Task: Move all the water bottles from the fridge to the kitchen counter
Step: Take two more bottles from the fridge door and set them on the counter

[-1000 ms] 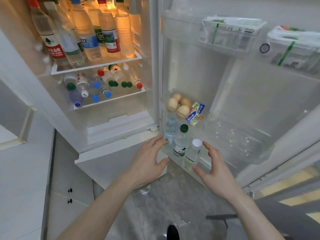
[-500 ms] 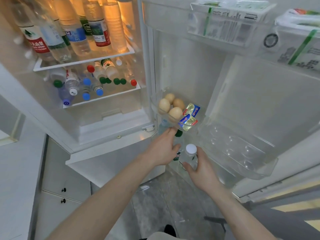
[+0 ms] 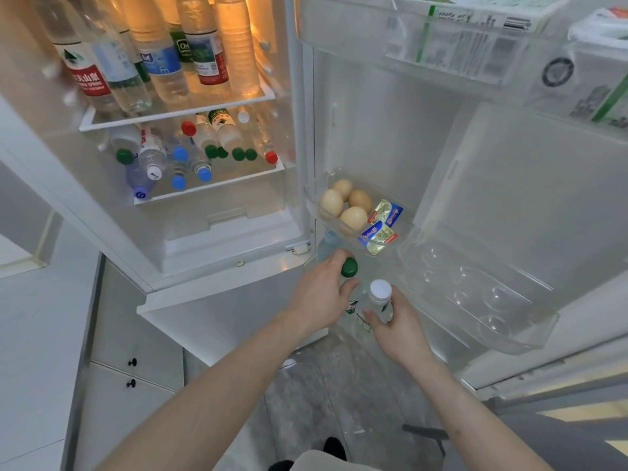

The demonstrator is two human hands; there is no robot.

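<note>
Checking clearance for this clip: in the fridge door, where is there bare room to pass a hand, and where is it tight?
Free: the clear egg tray right of the white-capped bottle holds nothing. Tight: the left hand and right hand sit close, gripping the green-capped bottle and white-capped one, just under the bin of eggs and butter packets.

The egg bin (image 3: 314, 212) overhangs the door bottles closely; the empty egg tray (image 3: 475, 294) crowds their right.
</note>
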